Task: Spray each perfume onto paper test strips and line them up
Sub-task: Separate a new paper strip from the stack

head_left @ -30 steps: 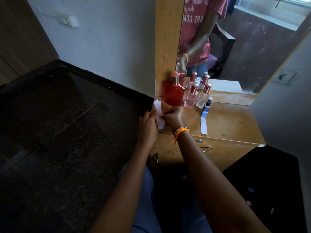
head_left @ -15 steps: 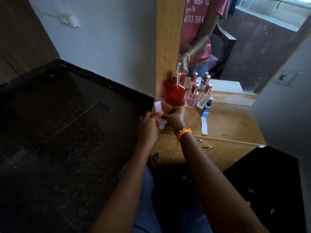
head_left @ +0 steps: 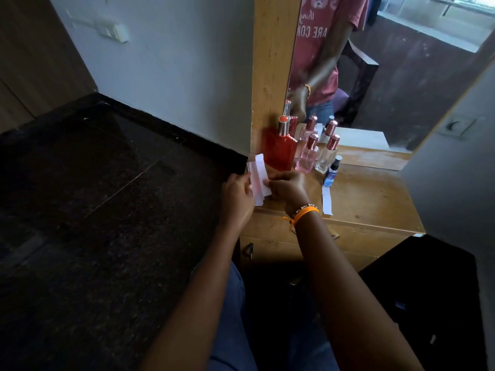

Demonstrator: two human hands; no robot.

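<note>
Just above the middle of the frame I hold a small bunch of white paper strips [head_left: 258, 180] between both hands, over the left edge of the wooden surface [head_left: 369, 199]. My left hand [head_left: 237, 195] curls around the bunch from the left, fingers closed on its lower part. My right hand [head_left: 289, 188], with an orange band [head_left: 305, 213] at the wrist, pinches the strips from the right with bent fingers. The top ends of the strips fan out a little and stand just left of the red perfume bottle [head_left: 280, 148], which sits against the mirror frame [head_left: 270, 62]. To the right of it stand a pink bottle [head_left: 307, 156] and a clear bottle [head_left: 327, 156], both with rosy metallic caps, close together. Further right and a bit lower in the frame is a small blue bottle [head_left: 331, 171] with a dark cap. One single strip [head_left: 327, 200] lies flat on the surface directly below that blue bottle, its top end touching or nearly touching the base; I cannot tell which.
</note>
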